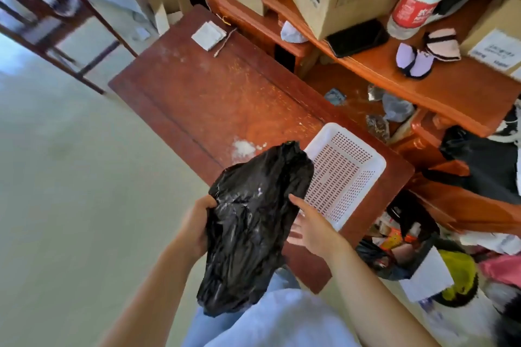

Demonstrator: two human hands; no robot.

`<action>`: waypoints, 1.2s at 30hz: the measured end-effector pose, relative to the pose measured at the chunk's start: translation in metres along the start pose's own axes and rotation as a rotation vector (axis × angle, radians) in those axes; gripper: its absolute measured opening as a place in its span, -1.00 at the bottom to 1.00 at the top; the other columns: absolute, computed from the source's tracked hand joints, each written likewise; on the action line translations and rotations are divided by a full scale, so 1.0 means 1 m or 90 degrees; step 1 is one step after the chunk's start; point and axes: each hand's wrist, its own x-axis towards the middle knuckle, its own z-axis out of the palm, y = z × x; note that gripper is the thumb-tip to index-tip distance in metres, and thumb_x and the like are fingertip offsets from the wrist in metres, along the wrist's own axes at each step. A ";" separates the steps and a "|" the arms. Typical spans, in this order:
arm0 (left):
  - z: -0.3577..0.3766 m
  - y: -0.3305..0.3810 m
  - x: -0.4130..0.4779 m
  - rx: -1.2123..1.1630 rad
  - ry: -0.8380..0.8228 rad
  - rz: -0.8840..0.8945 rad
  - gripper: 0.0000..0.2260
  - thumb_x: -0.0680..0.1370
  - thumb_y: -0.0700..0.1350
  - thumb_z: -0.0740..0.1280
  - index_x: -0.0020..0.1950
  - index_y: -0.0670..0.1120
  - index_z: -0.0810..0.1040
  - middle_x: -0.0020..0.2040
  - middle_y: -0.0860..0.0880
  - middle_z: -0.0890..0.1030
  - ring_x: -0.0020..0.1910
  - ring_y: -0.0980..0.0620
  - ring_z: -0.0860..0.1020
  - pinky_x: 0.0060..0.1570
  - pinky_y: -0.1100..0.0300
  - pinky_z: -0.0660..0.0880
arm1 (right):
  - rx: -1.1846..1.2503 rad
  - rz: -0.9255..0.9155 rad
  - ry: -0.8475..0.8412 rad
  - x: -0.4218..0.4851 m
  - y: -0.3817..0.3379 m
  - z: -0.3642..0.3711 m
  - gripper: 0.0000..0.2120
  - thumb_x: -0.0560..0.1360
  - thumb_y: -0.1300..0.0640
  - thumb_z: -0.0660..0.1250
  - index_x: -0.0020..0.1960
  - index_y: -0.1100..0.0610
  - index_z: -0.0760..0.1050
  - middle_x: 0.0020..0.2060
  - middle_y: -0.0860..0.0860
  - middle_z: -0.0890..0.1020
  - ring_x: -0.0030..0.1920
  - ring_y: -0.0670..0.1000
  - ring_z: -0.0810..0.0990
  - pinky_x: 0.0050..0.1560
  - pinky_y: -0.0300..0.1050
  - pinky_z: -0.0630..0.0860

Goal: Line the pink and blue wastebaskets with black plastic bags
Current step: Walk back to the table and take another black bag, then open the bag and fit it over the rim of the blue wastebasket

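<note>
My left grip (197, 227) is pinched on the black bag (251, 222) at its 9 o'clock edge; the bag hangs crumpled in front of me, off the desk (214, 98). My right grip (310, 224) is spread, fingers flat at the bag's 3 o'clock side, just touching it I think. Pink basket (342, 176) sits on the desk at 1 o'clock of the bag, partly hidden behind it. Blue basket: can't see it.

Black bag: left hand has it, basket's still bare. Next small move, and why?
Probably bring the right hand onto the black bag to find and spread its mouth. The left hand grips one edge of the bunched, closed bag, the right is open beside it, and the pink basket on the wooden table has no liner yet.
</note>
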 end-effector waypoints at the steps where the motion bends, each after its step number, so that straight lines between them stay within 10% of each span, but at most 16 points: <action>1: -0.020 0.002 -0.005 -0.023 0.009 0.001 -0.76 0.48 -0.17 0.06 -0.12 -0.21 0.50 -0.41 -0.12 0.64 -0.49 -0.06 0.60 -0.31 0.15 0.56 | -0.005 -0.028 -0.033 0.002 -0.002 0.025 -0.54 0.46 -0.11 0.35 0.31 0.06 0.50 0.20 0.03 0.63 0.22 0.09 0.56 0.26 0.12 0.44; 5: -0.109 0.005 -0.019 -0.074 0.072 0.031 -0.81 0.47 -0.14 0.13 -0.08 -0.20 0.48 -0.35 -0.15 0.58 -0.49 -0.06 0.58 -0.42 0.19 0.55 | -0.061 -0.146 -0.034 0.001 -0.019 0.129 -0.81 0.49 0.25 0.34 0.10 0.23 0.57 -0.08 0.09 0.69 -0.03 0.09 0.66 -0.04 -0.05 0.58; 11: -0.244 0.015 -0.032 -0.013 0.200 0.147 -0.93 0.53 -0.11 0.24 -0.08 -0.08 0.50 -0.15 -0.11 0.54 -0.35 0.01 0.48 -0.41 0.23 0.38 | -0.286 -0.267 -0.014 0.007 -0.027 0.279 -0.94 0.46 0.26 0.34 -0.08 0.21 0.56 -0.19 0.10 0.64 -0.16 0.11 0.61 -0.20 -0.11 0.50; 16: -0.349 0.042 -0.064 -0.028 0.079 0.230 -0.39 0.25 0.21 0.33 0.30 0.17 0.40 0.28 0.07 0.41 0.29 0.02 0.34 0.14 0.03 0.40 | -0.401 -0.297 -0.003 0.017 -0.005 0.411 -0.76 0.46 0.19 0.33 0.08 0.27 0.48 -0.03 0.15 0.60 0.02 0.18 0.57 0.08 0.06 0.47; 20: -0.416 0.060 -0.094 0.006 0.011 0.288 -0.21 0.14 0.32 0.42 0.36 0.27 0.32 0.40 0.13 0.30 0.40 0.07 0.26 0.26 0.04 0.32 | -0.468 -0.304 -0.039 0.035 0.020 0.516 -0.69 0.46 0.18 0.33 0.15 0.28 0.44 -0.08 0.10 0.55 -0.01 0.13 0.52 -0.02 -0.03 0.43; 25: -0.487 0.063 -0.091 0.026 0.086 0.350 -0.12 0.40 -0.17 0.51 0.52 0.07 0.01 0.20 0.13 0.39 0.09 0.30 0.46 -0.04 0.52 0.40 | -0.521 -0.274 -0.099 0.047 0.051 0.634 -0.70 0.43 0.21 0.33 0.13 0.26 0.40 -0.18 0.12 0.51 -0.25 0.05 0.46 -0.31 -0.13 0.36; 36: -0.683 0.200 -0.025 -0.287 0.289 0.364 -0.75 0.52 -0.39 0.24 -0.06 -0.06 0.56 -0.32 0.05 0.65 -0.37 0.15 0.58 -0.38 0.34 0.50 | -0.644 -0.157 -0.411 0.114 0.028 0.892 -0.66 0.47 -0.05 0.29 0.05 0.21 0.58 -0.18 0.11 0.63 -0.20 0.07 0.59 -0.08 -0.06 0.49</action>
